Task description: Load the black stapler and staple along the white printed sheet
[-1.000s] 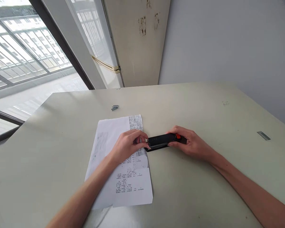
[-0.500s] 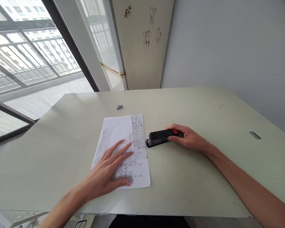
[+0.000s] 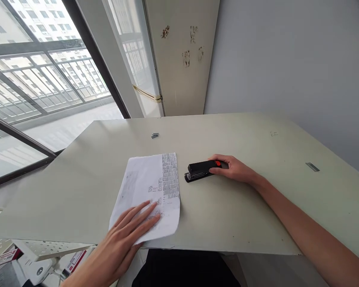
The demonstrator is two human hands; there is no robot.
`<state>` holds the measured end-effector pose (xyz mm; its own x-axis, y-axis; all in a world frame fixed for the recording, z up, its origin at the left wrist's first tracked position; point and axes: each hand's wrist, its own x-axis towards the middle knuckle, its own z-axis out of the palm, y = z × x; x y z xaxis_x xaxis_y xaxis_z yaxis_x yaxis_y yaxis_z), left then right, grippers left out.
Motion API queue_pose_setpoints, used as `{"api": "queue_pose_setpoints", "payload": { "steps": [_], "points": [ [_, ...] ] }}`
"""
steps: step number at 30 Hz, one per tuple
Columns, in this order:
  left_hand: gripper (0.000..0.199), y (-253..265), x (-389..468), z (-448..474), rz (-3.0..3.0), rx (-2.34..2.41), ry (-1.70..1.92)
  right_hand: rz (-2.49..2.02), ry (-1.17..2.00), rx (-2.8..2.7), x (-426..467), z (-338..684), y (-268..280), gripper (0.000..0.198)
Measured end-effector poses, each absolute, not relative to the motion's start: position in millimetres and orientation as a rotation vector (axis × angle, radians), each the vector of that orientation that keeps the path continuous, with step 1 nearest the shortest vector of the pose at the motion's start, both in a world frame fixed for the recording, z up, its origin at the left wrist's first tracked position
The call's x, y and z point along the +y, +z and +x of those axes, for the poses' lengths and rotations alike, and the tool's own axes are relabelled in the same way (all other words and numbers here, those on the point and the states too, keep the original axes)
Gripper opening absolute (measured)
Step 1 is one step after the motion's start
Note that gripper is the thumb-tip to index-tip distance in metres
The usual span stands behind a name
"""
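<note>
Under the spread fingers of my left hand lies a printed sheet of paper, possibly more than one. These fingers rest flat on its lower part, while the thumb drops beside the near edge; whether it touches the underside cannot be seen. The paper's lower right corner curls up slightly. To the right, my right hand is closed around the rear of a black stapler with a red patch. The stapler's front points left toward the paper, a small gap apart from it, and its jaw is parted.
Small staple strips lie toward the far side of the pale table, and another strip is at the right. Boxes and a white device sit below the table's left front edge. A window is at left, a wall at right.
My left hand has drawn the paper toward the table's near edge, and its thumb has slipped off the sheet. The stapler stays in my right hand, now farther from the paper. The view has shifted.
</note>
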<state>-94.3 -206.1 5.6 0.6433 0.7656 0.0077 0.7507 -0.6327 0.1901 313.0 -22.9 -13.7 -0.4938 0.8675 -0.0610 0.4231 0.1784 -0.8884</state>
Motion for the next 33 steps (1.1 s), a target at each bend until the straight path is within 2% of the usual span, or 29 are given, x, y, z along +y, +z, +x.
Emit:
{"api": "queue_pose_setpoints", "payload": {
  "steps": [4,8,17,22,26,33],
  "points": [
    [0.065,3.9,-198.8,-74.4,2.643,1.314,0.404,-1.197,1.278,-1.974,-23.1,312.7,-14.1,0.038],
    [0.065,3.0,-189.3,-51.4,2.624,1.321,0.516,-1.198,1.301,-1.962,-23.9,312.8,-13.6,0.040],
    [0.072,-3.5,-172.5,-35.3,2.751,1.168,0.303,-1.228,1.253,-1.990,-24.4,312.2,-10.1,0.040],
    [0.063,-4.2,-163.7,-30.9,2.723,1.132,0.220,-1.258,1.258,-2.017,-21.1,314.3,-14.5,0.042],
    [0.076,-1.7,-150.8,-35.9,2.650,1.065,0.189,-1.189,1.221,-1.898,-20.4,313.2,-20.6,0.047],
    [0.065,-5.0,-94.6,-39.0,2.678,0.960,0.236,-1.422,0.987,-1.861,-13.4,276.9,1.2,0.053]
  ]
}}
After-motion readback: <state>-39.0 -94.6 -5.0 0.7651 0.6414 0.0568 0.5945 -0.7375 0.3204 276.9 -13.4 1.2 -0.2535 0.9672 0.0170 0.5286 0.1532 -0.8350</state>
